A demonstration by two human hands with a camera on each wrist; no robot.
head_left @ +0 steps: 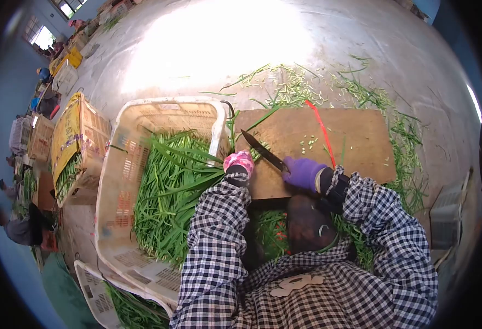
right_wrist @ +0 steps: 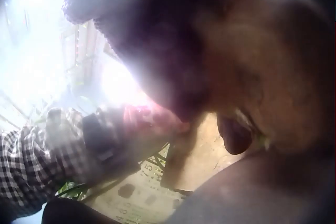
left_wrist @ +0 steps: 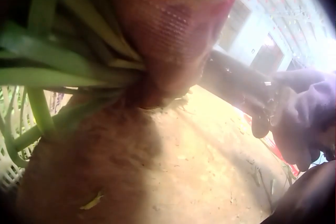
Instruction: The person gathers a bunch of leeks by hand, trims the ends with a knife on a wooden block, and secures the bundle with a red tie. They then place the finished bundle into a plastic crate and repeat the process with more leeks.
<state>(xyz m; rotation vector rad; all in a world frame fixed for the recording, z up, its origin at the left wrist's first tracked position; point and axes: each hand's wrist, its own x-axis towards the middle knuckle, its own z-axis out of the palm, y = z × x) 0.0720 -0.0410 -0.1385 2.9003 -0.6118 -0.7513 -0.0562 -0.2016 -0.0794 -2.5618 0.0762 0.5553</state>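
My left hand (head_left: pixel 239 161), in a pink glove, grips a bunch of green stalks with long flat leaves (left_wrist: pixel 68 69) at the left edge of a wooden board (head_left: pixel 356 134). The leaves trail leftward over the rim of a large plastic crate (head_left: pixel 169 102). In a purple glove, my right hand (head_left: pixel 305 174) holds a dark-bladed knife (head_left: pixel 264 150) by its handle. The blade points up and left over the board, its tip beyond the left hand. Small cut pieces (head_left: pixel 308 145) lie on the board, and a red strip (head_left: pixel 323 131) crosses it.
Many green stalks (head_left: pixel 167 186) fill the crate. Cut bits (head_left: pixel 295 88) litter the floor behind and right of the board. A second crate (head_left: pixel 90 285) with greens stands at lower left. A crate with a yellow cover (head_left: pixel 68 129) and people (head_left: pixel 19 225) are farther left.
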